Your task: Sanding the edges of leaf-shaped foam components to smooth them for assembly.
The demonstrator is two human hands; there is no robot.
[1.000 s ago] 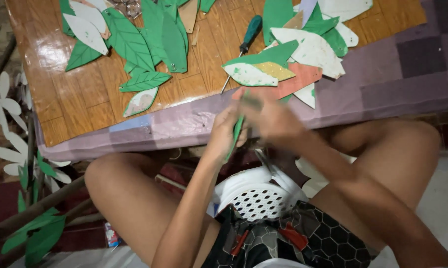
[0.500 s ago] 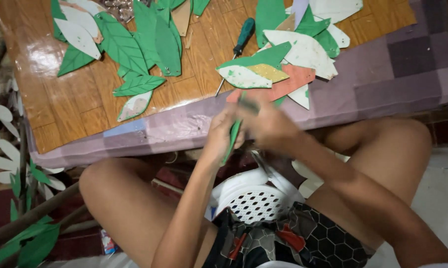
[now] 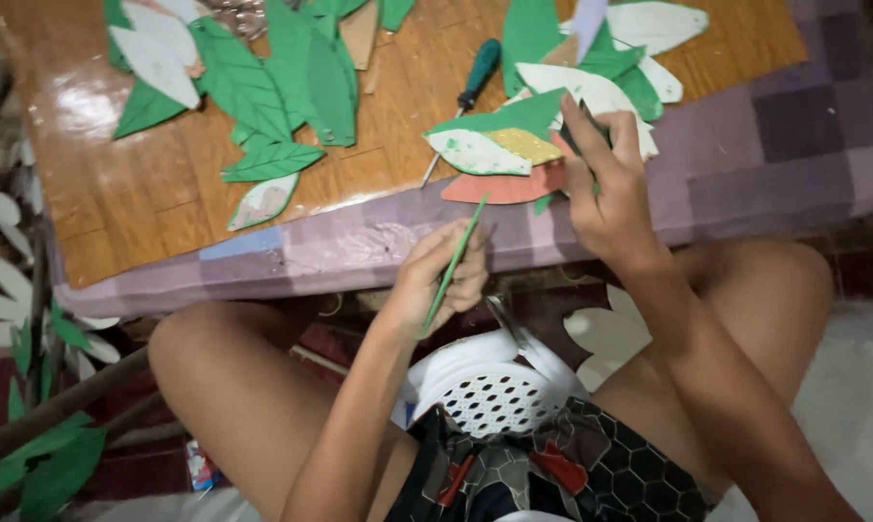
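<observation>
My left hand [image 3: 443, 273] is closed around a thin green leaf cutout [image 3: 456, 259], seen edge-on, just below the table's front edge. My right hand [image 3: 607, 184] reaches up over the edge onto a pile of paper leaves [image 3: 514, 145] in green, white, yellow and orange-red. Its fingers curl on a small dark thing among the leaves, which I cannot make out.
A low wooden table [image 3: 146, 213] has a purple checked border. More green and white leaf cutouts [image 3: 262, 87] lie at its back left. A green-handled screwdriver [image 3: 465, 92] lies mid-table. A white perforated stool [image 3: 490, 387] sits between my knees. Leafy branches [image 3: 30, 425] lie at left.
My right hand has left my left hand and moved up and right onto the leaf pile. The left hand stays low with the green leaf.
</observation>
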